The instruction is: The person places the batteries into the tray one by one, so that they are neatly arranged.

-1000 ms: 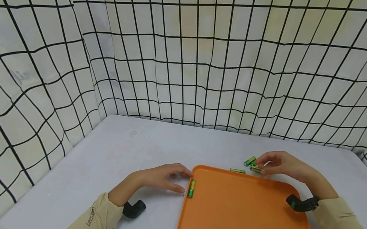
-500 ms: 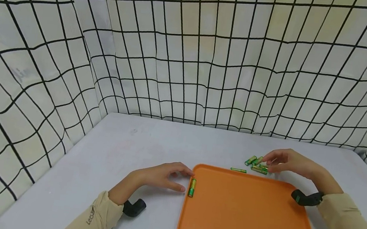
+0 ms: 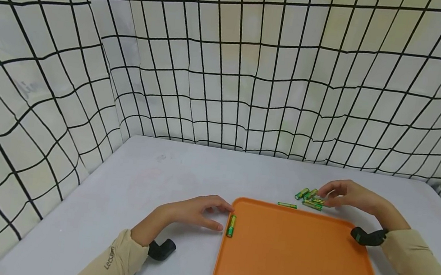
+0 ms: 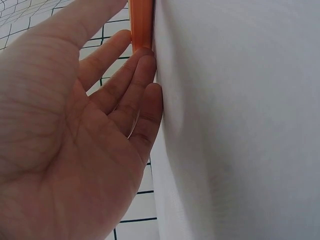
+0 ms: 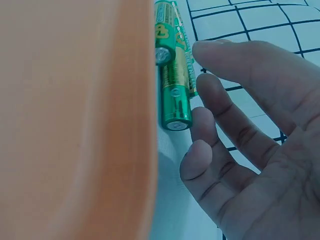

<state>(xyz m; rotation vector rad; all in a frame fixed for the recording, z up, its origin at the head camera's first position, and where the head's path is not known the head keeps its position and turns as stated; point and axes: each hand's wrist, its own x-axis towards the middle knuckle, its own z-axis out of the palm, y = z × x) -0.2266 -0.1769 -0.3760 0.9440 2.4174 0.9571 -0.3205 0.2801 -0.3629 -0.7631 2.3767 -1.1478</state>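
My right hand (image 3: 354, 199) hovers beyond the far right rim of an orange tray (image 3: 296, 259), fingers loosely bent and apart. Its fingertips are right beside several green-and-yellow batteries (image 3: 312, 205) lying close together on the table. In the right wrist view, thumb and fingertips (image 5: 197, 162) stand alongside a battery (image 5: 177, 107), nothing pinched between them. At the tray's left edge my left hand (image 3: 195, 212) lies with relaxed fingers, the index fingertip at the rim. Just inside that rim lies a single battery (image 3: 231, 226). The left wrist view shows the bare palm (image 4: 75, 165).
Another battery (image 3: 287, 205) lies right behind the tray's far rim, partly hidden by it. The white table (image 3: 184, 165) is bordered by black netting (image 3: 250, 91) over pale sheeting at the back and sides. A black camera (image 3: 368, 237) sits on the right wrist.
My right hand has drawn slightly right, off the batteries it was touching; more of the bunch shows now. The left hand keeps its place by the tray.
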